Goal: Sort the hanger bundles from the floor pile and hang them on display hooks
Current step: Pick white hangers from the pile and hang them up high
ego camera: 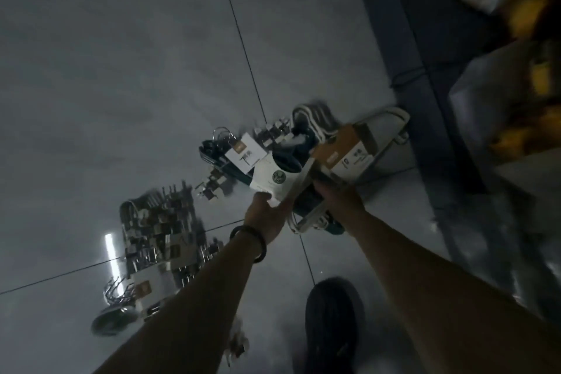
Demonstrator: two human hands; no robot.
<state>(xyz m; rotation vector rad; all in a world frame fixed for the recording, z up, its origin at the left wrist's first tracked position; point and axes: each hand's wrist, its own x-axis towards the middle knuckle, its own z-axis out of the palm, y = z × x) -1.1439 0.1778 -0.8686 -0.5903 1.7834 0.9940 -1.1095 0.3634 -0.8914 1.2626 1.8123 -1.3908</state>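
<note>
A pile of hanger bundles lies on the grey tiled floor. My left hand [267, 217], with a dark bracelet on the wrist, grips a bundle with a white card sleeve bearing a green round logo [274, 181]. My right hand [334, 194] holds a white hanger bundle with a brown and white card label [346, 150]. Both bundles sit at the top of the pile, with dark teal hangers [309, 206] under them. A second heap of metal clip hangers [158, 231] lies to the left. The frame is dim and blurred.
My dark shoe [334, 328] stands on the floor below the pile. A dark shelf base [425, 85] runs along the right, with yellow goods [528, 15] and a grey box [491, 82] on it. Bare floor tiles [121, 55] stretch to the upper left.
</note>
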